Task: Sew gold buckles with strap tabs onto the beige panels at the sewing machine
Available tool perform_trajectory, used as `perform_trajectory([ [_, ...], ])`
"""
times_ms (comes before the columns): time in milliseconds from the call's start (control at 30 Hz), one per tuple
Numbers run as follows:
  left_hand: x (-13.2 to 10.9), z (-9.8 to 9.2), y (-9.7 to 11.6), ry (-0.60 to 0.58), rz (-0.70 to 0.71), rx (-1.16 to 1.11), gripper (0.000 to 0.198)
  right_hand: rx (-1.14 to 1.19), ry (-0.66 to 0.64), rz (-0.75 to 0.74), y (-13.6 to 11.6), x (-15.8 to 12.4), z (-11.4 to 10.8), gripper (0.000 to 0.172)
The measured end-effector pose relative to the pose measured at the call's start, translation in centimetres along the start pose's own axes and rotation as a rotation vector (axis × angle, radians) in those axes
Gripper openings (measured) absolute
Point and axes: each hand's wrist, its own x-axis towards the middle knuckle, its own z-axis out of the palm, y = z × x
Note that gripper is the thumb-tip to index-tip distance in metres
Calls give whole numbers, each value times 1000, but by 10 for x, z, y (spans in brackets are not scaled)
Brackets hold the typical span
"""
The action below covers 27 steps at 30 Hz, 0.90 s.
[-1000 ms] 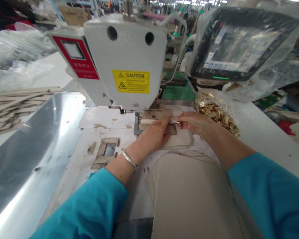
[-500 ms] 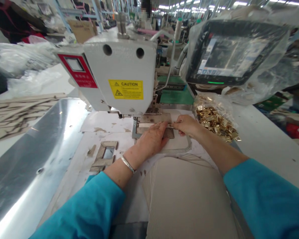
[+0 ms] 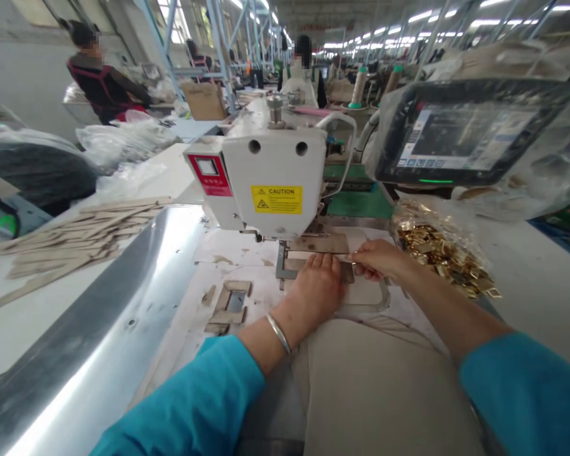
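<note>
My left hand (image 3: 319, 285) lies flat, fingers stretched out, on a pale narrow strip (image 3: 297, 255) and the metal clamp plate (image 3: 346, 273) below the sewing machine head (image 3: 278, 164). Just right of it, my right hand (image 3: 377, 258) is closed in a pinch at the strip's right end. A small glint shows at its fingertips, but what they hold is too small to make out. A beige panel with rounded corners (image 3: 368, 296) lies under the clamp. Nearer to me is a stack of beige panels (image 3: 384, 386).
A plastic bag of gold-coloured metal buckles (image 3: 437, 253) sits right of my right hand, below a plastic-wrapped control screen (image 3: 470, 136). Left of my left hand lies a small rectangular frame (image 3: 228, 304). Beige strips (image 3: 90, 231) are piled at far left. Other people are in the background.
The view has tilted up and turned left, so the scene sits lower and further right. My left hand's fingers now lie closer together. Both hands stay at the clamp.
</note>
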Motion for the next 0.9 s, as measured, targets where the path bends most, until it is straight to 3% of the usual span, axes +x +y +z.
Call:
perform_trajectory([
  [267,-28,-9,-23,52,-175,99,54,-7,25,-3,1,-5,1,24],
  [500,-26,-10,-18,34,-269,111,63,8,-13,-13,2,-5,0,21],
  [667,-38,-11,-17,39,-228,60,52,55,-99,8,0,-9,-4,20],
  [900,-44,-22,-5,30,-148,8,34,102,-92,44,0,-1,-4,19],
])
